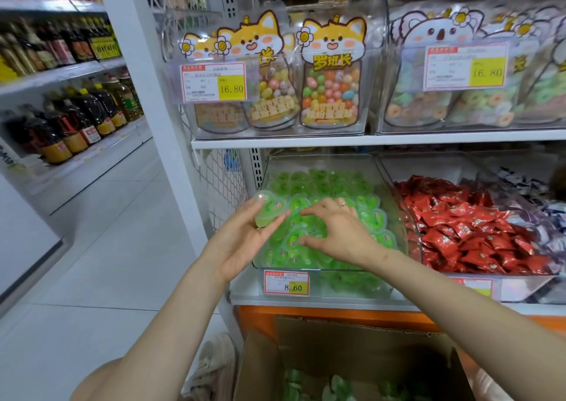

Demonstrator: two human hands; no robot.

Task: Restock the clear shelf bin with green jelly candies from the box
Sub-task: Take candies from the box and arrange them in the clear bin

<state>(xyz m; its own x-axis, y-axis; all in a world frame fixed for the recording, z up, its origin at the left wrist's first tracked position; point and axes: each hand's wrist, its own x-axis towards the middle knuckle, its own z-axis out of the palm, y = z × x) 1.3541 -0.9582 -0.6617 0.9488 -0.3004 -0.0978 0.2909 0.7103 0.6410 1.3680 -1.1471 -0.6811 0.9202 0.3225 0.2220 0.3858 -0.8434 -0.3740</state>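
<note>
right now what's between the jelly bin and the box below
Head view: a price tag, the white shelf edge and an orange panel separate bin from box.

Head-worn view, forward-down, near shelf bin [321, 162]

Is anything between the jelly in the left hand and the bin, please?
Nothing visible: the left hand holds the jelly cup at the rim of the clear bin; the right hand rests on candies inside.
</note>
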